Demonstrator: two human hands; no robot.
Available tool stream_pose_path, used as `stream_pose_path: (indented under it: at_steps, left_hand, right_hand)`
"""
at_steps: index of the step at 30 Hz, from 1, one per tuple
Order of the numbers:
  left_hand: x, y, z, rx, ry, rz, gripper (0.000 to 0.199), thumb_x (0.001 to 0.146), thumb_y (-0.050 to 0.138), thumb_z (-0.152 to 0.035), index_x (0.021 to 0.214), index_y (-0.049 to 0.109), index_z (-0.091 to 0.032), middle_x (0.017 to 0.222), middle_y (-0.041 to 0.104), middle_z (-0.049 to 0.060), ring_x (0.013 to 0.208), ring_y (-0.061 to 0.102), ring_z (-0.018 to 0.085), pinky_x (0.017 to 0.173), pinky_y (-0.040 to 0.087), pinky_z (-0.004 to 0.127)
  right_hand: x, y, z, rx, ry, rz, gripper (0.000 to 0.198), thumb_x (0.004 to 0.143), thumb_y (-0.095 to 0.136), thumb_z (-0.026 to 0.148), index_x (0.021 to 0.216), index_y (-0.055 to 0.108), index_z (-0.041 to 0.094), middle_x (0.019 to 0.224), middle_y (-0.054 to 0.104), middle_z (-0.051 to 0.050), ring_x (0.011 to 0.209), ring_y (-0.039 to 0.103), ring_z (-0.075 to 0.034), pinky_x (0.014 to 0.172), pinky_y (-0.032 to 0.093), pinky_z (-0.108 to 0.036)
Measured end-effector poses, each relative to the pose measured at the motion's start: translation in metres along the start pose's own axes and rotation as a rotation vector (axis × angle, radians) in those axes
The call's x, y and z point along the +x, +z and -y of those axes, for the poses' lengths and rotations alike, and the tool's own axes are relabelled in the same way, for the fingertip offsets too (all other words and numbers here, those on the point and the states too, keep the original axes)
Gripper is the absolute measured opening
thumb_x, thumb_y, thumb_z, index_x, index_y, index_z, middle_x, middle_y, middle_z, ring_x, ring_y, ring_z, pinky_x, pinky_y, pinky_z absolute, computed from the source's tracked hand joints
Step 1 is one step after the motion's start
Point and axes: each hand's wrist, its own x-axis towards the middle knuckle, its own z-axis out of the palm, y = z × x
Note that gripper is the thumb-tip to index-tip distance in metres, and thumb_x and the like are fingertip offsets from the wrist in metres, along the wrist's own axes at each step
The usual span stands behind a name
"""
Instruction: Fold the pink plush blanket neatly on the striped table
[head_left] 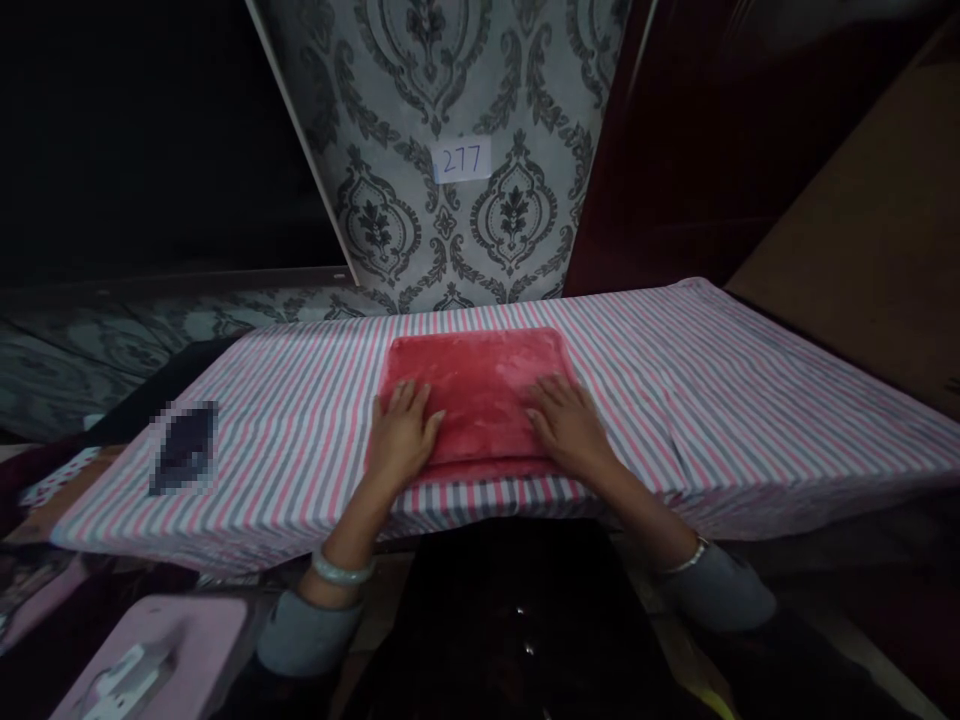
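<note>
Red folded cloth (484, 395) lies flat under and between the left hand (403, 430) and right hand (570, 425), upon a striped cover (300, 430). Both palms face down, fingers extended and slightly spread, resting on its sides; neither grips anything. Left of the hands: pixelated dark object (184, 450). Beyond them: wall label (462, 160) marked 277.

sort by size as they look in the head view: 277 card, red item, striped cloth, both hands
1. Striped cloth
2. Red item
3. Left hand and right hand: look alike, not ranked
4. 277 card
</note>
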Motion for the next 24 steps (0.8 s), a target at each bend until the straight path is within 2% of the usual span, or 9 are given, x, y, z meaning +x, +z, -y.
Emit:
stream_pose_path:
  at_steps: [3,6,11,24]
  left_hand:
    - [0.003,0.008,-0.031,-0.056,0.113,-0.006,0.056,0.100,0.040,-0.041,0.151,0.041,-0.017,0.160,0.034,0.015,0.150,0.027,0.030,0.121,0.018,0.058]
    - [-0.001,0.029,-0.046,-0.023,0.166,0.045,0.059,0.099,0.041,-0.041,0.153,0.037,-0.019,0.163,0.026,0.015,0.151,0.022,0.032,0.119,0.017,0.064]
    - [-0.014,0.053,-0.046,0.042,0.204,0.017,0.061,0.098,0.041,-0.043,0.154,0.037,-0.019,0.163,0.023,0.018,0.152,0.020,0.035,0.118,0.012,0.068]
    - [-0.014,0.054,-0.045,0.051,0.187,-0.021,0.058,0.098,0.042,-0.042,0.153,0.039,-0.023,0.163,0.027,0.015,0.151,0.024,0.032,0.119,0.016,0.065]
  right_hand:
    - [0.012,0.007,0.031,0.053,-0.045,0.025,0.052,0.102,0.031,0.033,0.148,0.048,0.018,0.156,0.042,-0.011,0.146,0.032,-0.030,0.116,0.025,-0.053]
    - [0.013,0.022,0.043,0.009,-0.038,0.082,0.054,0.100,0.035,0.033,0.150,0.045,0.017,0.159,0.035,-0.012,0.148,0.028,-0.030,0.116,0.024,-0.055]
    - [0.000,0.041,0.039,-0.055,-0.069,0.059,0.055,0.099,0.039,0.033,0.152,0.043,0.017,0.161,0.030,-0.010,0.150,0.023,-0.030,0.119,0.018,-0.055]
    - [0.001,0.044,0.041,-0.054,-0.061,0.031,0.055,0.099,0.039,0.035,0.151,0.045,0.018,0.159,0.036,-0.011,0.148,0.028,-0.029,0.118,0.021,-0.052]
